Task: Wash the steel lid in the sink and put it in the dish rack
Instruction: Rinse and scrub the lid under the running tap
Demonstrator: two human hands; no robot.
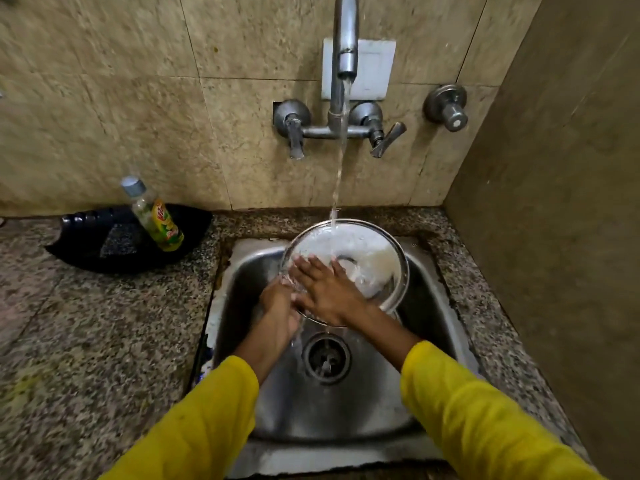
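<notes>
The round steel lid [374, 258] is tilted over the steel sink [426, 320], its inner face toward me, wet and foamy. Water from the tap [346, 46] falls onto its upper part. My left hand [277, 306] grips the lid's lower left rim from below. My right hand [325, 289] lies flat on the lid's inner face with fingers spread. Both arms wear yellow sleeves. No dish rack is in view.
A dish-soap bottle [156, 216] leans in a black tray [90, 247] on the granite counter [86, 341] left of the sink. The drain [325, 358] sits under the lid. Tap handles [384, 136] and a wall valve [450, 109] are behind; a wall stands close on the right.
</notes>
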